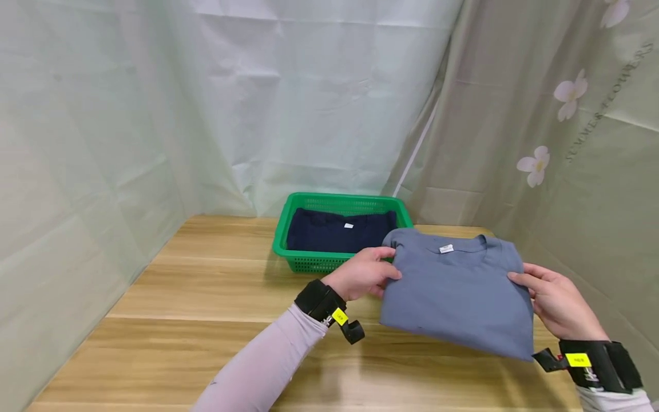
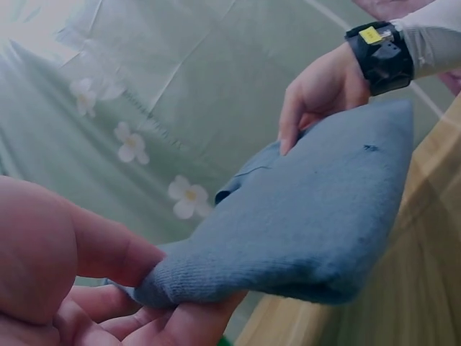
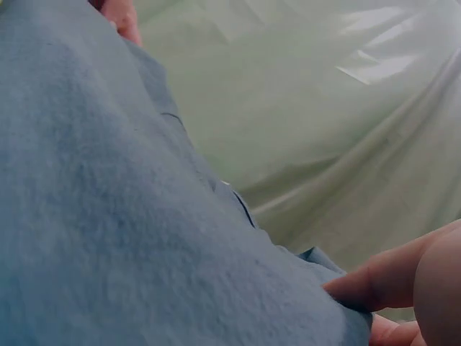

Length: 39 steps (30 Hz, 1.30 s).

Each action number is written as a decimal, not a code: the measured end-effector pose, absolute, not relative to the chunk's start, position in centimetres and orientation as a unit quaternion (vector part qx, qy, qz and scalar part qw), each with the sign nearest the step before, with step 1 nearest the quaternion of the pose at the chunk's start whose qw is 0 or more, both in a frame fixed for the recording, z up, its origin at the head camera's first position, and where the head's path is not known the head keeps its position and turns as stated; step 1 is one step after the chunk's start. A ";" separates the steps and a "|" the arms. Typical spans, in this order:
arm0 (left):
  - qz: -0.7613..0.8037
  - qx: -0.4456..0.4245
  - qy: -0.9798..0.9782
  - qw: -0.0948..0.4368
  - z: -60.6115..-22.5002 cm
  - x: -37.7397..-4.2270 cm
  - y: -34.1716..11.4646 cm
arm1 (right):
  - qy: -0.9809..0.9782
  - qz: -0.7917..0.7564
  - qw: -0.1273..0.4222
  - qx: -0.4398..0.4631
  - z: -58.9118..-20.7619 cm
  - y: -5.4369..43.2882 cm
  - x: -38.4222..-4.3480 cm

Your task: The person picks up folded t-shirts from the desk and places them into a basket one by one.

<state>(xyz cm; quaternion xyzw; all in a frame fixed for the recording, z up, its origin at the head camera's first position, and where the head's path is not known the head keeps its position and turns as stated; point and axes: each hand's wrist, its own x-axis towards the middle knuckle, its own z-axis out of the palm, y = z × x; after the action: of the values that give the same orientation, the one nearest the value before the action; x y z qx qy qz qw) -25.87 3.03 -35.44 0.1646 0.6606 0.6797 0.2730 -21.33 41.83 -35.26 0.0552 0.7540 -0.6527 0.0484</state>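
Observation:
A folded blue-grey shirt (image 1: 455,292) with a white neck label hangs in the air between both hands, its collar toward the back. My left hand (image 1: 362,272) pinches the shirt's left edge, thumb on top and fingers beneath, as the left wrist view shows. On the opposite edge, my right hand (image 1: 558,300) pinches the cloth between thumb and fingers. Behind the shirt's left corner stands a green plastic basket (image 1: 280,237), partly covered by it in the head view. Inside the basket lies a folded dark navy garment (image 1: 329,232) with a small white label.
The wooden table (image 1: 195,320) carries the basket near its back edge. Pale curtains (image 1: 329,103) enclose the back and both sides, with printed flowers on the right one. Each wrist wears a black strap with a small camera.

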 end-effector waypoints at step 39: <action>0.691 0.096 0.679 0.227 -36.0 -28.1 -8.8 | 0.799 -0.597 0.069 -0.027 -35.1 29.1 -27.1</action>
<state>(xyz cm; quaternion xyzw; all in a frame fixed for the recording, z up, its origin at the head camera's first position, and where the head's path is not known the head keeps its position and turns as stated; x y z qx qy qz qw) -28.15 -8.81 -36.02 0.0961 0.6790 0.6914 0.2274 -27.10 29.09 -35.07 -0.0267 0.7987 -0.5972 0.0689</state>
